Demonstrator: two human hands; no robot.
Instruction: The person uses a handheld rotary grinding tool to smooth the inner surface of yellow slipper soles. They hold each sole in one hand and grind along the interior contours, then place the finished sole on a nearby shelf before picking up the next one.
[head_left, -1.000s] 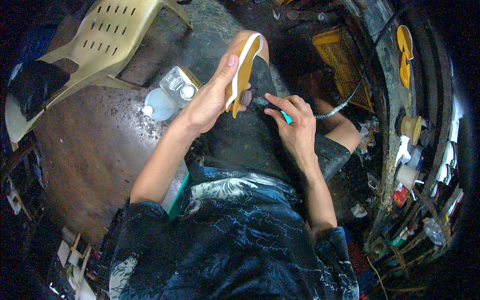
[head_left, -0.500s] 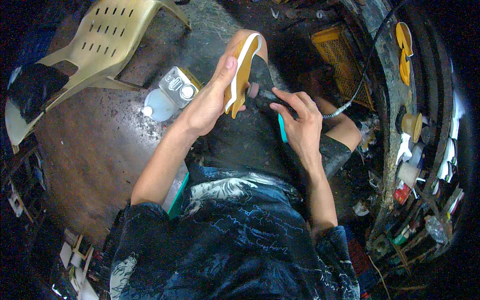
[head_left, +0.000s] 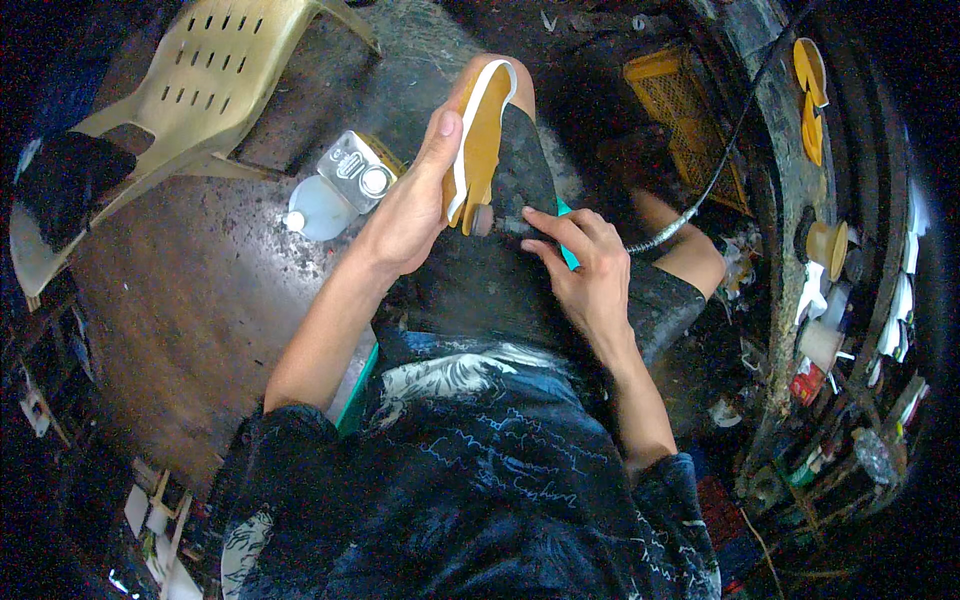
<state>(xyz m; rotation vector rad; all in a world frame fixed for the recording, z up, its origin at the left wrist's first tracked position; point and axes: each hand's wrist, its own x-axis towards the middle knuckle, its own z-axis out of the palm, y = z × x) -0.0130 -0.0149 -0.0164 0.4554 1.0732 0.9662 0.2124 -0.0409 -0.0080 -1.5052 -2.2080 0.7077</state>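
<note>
We see left hand (head_left: 408, 215) gripping tan, white-edged sole (head_left: 484, 130) over lap (head_left: 470, 295); right hand (head_left: 590, 262) pinching rotary tool (head_left: 512, 226), tip at sole's lower edge, contact unclear to us. Tool spans gap between hands; jug (head_left: 320, 212) stands left.

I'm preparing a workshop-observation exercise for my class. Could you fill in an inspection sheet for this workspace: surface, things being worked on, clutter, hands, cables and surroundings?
Surface: brown floor, marked with dark specks.
Things in hand: yellow sole with white edging; dark tool, its round head by the sole's lower end, contact unclear.
Clutter: translucent jug beside a metal can on the floor; mixed scraps at right.
Hands: left hand grips the sole; right hand holds the tool.
Cables: one cable, running from beside the right hand toward the upper right.
Surroundings: plastic chair upper left; yellow crate upper right.
</note>
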